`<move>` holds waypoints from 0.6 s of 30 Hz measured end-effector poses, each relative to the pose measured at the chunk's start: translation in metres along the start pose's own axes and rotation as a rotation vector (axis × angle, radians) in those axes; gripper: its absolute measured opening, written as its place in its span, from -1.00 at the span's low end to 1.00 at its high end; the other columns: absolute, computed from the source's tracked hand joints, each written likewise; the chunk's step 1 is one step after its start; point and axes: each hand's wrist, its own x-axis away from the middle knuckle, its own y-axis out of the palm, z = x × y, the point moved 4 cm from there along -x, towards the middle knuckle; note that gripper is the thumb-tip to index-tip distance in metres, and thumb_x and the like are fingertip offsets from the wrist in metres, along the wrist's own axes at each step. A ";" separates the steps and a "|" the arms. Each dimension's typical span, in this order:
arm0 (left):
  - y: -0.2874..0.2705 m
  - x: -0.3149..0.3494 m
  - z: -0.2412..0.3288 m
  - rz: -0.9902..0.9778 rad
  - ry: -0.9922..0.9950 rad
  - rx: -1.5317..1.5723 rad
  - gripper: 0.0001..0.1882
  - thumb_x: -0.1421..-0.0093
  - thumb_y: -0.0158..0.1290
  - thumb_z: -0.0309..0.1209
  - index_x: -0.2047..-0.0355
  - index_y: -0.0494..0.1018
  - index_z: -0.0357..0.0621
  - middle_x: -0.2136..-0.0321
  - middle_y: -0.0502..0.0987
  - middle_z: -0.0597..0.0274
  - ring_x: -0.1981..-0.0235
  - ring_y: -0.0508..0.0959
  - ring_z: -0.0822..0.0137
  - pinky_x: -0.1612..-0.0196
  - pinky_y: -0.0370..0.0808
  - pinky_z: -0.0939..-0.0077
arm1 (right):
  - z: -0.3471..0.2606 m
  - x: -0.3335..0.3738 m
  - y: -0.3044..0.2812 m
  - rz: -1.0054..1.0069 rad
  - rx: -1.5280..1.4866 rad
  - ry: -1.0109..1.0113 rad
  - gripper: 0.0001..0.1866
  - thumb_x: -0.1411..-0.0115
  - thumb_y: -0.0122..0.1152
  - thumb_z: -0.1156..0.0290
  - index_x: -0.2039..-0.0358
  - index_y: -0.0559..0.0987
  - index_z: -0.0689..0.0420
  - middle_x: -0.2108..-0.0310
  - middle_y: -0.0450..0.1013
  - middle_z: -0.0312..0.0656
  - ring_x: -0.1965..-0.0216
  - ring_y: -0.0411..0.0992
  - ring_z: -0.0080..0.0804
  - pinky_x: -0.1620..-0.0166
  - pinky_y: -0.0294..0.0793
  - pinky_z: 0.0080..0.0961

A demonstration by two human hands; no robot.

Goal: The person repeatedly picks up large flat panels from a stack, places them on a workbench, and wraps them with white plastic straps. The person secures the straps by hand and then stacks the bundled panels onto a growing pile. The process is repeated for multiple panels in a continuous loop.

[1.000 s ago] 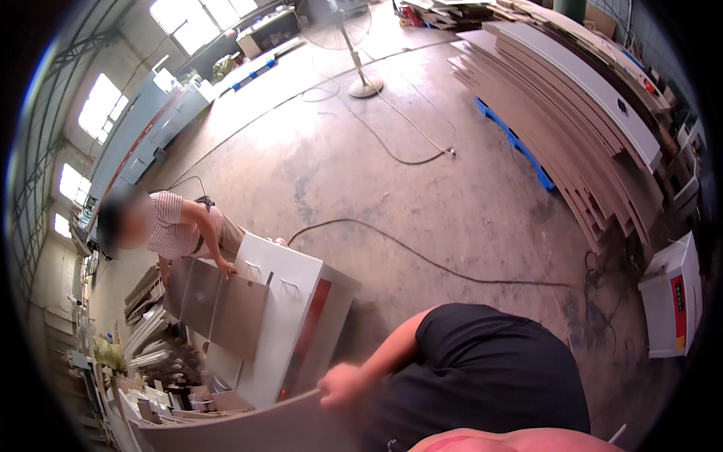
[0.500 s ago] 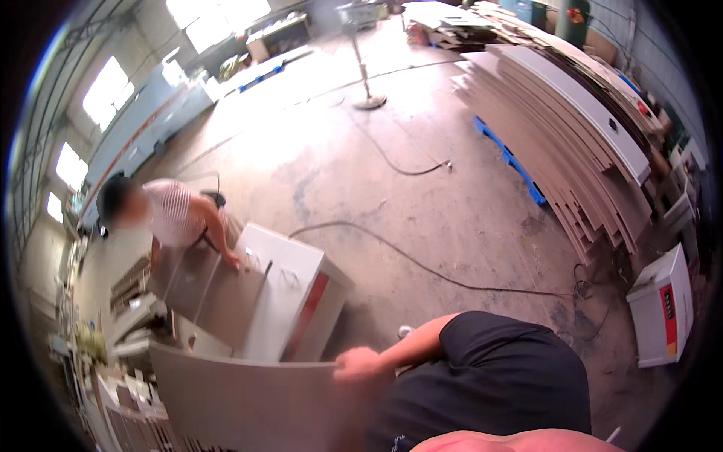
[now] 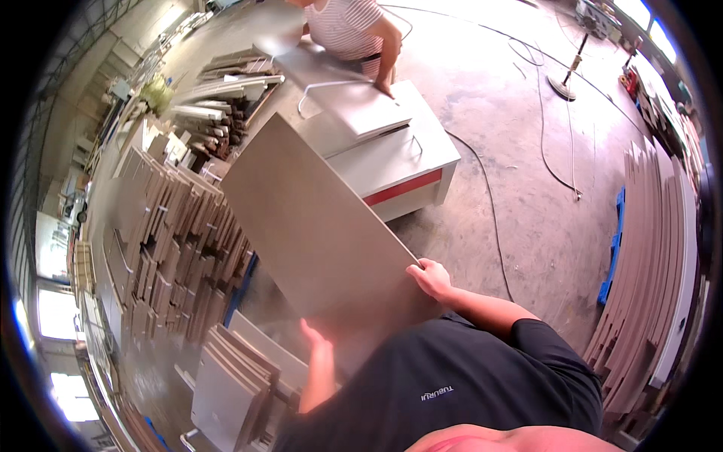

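A large grey-brown flat panel (image 3: 316, 218) slants in front of me, its far end raised toward the upper left. My right hand (image 3: 431, 279) grips its right edge, thumb on top and fingers wrapped underneath. At the panel's near left edge is my left hand (image 3: 318, 339), closed around the board, with part of the fingers hidden. Just beyond the panel stands a white worktable (image 3: 422, 143) with a red stripe. On it lies another board (image 3: 369, 113), touched by the hand (image 3: 384, 88) of a co-worker in a striped shirt.
Stacked narrow boards (image 3: 177, 241) fill the left side, partly on a blue pallet. Several upright panels (image 3: 230, 384) lean near my left arm. At the right stands a tall stack of boards (image 3: 648, 264) beside a blue pallet (image 3: 614, 248). A cable (image 3: 489, 203) crosses the floor.
My view has swung left, so the table and co-worker appear farther right. The panel is now tilted up at a slant, and my left hand has come into view at its edge.
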 end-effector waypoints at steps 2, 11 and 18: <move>0.033 0.026 0.009 0.072 -0.036 -0.028 -0.37 -0.38 -0.13 0.10 -0.13 0.43 -0.21 -0.08 0.52 0.07 -0.06 0.55 0.02 -0.10 0.52 0.03 | 0.007 -0.002 0.000 0.036 -0.028 0.013 -0.55 -0.10 0.17 -0.01 0.34 0.64 0.17 0.43 0.58 -0.01 0.30 0.57 -0.08 0.15 0.51 -0.21; 0.012 -0.036 0.004 0.131 0.019 -0.247 -0.37 -0.37 -0.02 0.02 -0.20 0.39 -0.29 -0.13 0.50 0.04 -0.09 0.54 0.09 -0.12 0.52 0.13 | 0.032 -0.019 0.013 0.019 -0.051 0.106 -0.51 -0.15 0.10 -0.03 0.36 0.61 0.23 0.42 0.55 0.09 0.31 0.53 -0.01 0.15 0.45 -0.15; 0.030 -0.092 -0.016 0.041 0.008 -0.472 -0.36 -0.35 0.05 -0.02 -0.14 0.43 -0.39 -0.10 0.54 0.04 -0.13 0.50 0.12 -0.20 0.43 0.19 | 0.090 -0.026 0.018 0.136 -0.179 0.194 -0.50 -0.14 0.13 -0.01 0.32 0.66 0.24 0.50 0.51 0.02 0.41 0.51 -0.22 0.23 0.44 -0.23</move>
